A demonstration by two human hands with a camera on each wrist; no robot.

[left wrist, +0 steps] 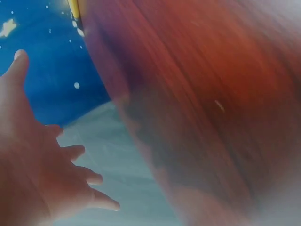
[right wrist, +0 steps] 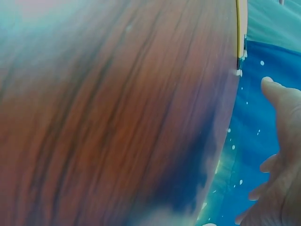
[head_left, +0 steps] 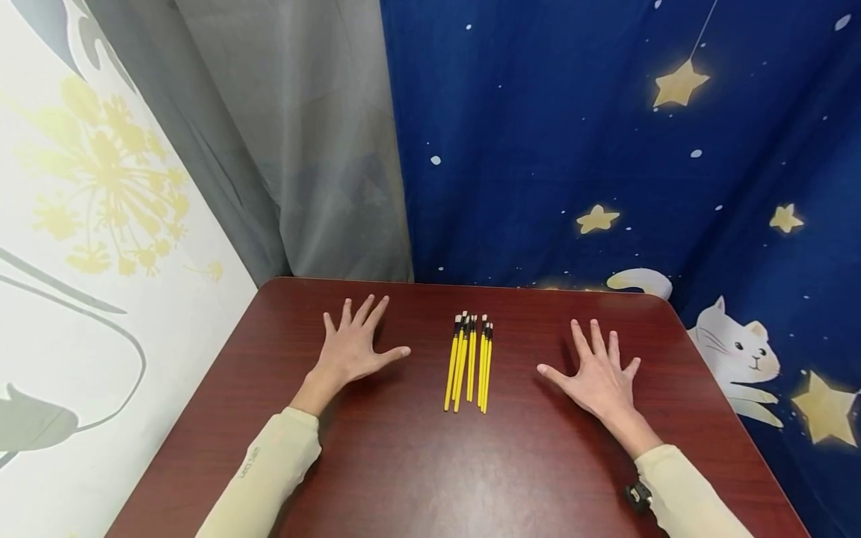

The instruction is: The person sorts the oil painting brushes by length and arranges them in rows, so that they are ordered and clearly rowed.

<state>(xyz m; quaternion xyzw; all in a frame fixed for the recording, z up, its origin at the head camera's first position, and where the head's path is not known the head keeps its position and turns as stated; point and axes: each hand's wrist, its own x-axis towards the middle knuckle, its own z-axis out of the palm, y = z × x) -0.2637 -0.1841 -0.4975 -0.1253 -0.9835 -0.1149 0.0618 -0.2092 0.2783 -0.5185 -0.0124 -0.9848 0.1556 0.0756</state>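
Note:
Several paintbrushes (head_left: 460,366) with yellow handles, black collars and pale bristles lie side by side on the table, bristles toward the far edge. To their left my left hand (head_left: 351,350) is spread, fingers straight and thumb toward the brushes, holding nothing. My right hand (head_left: 599,377) is spread likewise on their right, apart from them. In the left wrist view the left hand (left wrist: 33,160) shows its extended fingers, with a bit of yellow handle (left wrist: 73,8) at the top. The right wrist view has the right hand (right wrist: 282,155) at its edge and brush handles (right wrist: 241,28) near the top.
The dark red wooden table (head_left: 430,471) has rounded far corners. Behind it hang a grey curtain (head_left: 336,149) and a blue curtain (head_left: 511,134) with stars and a cat. A white patterned panel (head_left: 101,314) borders the left side. A black wrist device (head_left: 637,496) sits by the right sleeve.

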